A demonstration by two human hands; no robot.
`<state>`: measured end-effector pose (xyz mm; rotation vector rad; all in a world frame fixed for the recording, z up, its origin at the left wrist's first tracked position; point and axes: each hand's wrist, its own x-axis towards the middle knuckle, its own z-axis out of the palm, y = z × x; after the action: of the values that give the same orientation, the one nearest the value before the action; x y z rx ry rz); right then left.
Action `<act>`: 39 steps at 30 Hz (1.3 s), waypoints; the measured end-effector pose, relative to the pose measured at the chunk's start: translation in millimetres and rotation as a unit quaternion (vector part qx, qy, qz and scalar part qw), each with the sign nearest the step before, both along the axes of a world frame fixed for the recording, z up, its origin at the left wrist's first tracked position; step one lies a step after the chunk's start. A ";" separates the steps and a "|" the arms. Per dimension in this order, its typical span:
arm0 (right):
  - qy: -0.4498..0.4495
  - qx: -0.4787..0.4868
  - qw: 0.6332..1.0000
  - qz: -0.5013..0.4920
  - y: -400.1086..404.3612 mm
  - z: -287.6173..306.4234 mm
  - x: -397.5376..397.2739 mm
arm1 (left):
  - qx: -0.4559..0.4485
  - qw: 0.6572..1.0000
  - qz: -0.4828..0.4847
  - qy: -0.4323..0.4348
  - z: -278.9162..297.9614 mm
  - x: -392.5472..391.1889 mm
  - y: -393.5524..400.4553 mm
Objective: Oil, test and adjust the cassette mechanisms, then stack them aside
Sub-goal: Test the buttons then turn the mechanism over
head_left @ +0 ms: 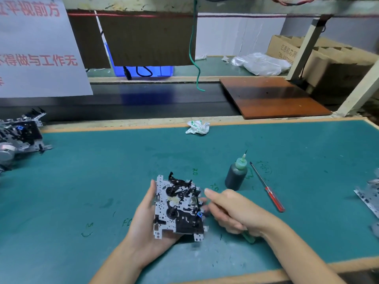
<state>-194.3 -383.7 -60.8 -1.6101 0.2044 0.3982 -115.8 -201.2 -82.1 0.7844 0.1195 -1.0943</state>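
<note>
Broad teal-matted tabletop (102, 181) with a pale wooden rim, spread under both hands. Beyond its far rim, a flat reddish-brown wooden board (272, 97). At the left rim, a pile of silver-and-black cassette mechanisms (20, 136); at the right rim, more silver metal plates (369, 197), partly cut off. Near the tabletop's middle, a perforated silver metal cassette mechanism with black plastic parts (178, 208), tilted up off the mat, cradled in the left hand (147, 220), fingers curled round its far side, thumb along the left edge. Just right of it, the right hand (235, 212), fingers wrapped round a thin green-handled tool (249, 238), forefinger stretched toward the mechanism's right edge; tip blurred. Farther right, upright, a small dark oil bottle with green nozzle (235, 175). Beside it, flat, a slim red-handled screwdriver (268, 191). By the far rim, a crumpled white-and-green wrapper (198, 127).
</note>
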 end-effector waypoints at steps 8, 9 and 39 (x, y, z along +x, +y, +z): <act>-0.073 0.075 0.990 -0.098 -4.7 -10.5 -2.3 | -0.067 0.996 0.033 0.048 6.0 -4.1 4.5; -0.072 0.078 0.989 -0.106 -5.6 -10.6 -2.5 | -0.069 0.995 0.039 0.053 4.9 -4.2 4.9; -0.338 -0.625 0.702 -0.045 -4.4 -13.0 -45.8 | 0.325 0.848 -0.132 -0.397 30.2 30.4 7.7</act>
<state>-240.1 -388.1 -73.8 -2.9505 -0.0624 -0.6179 -85.4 -193.5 -51.9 1.8617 -0.3531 -0.8966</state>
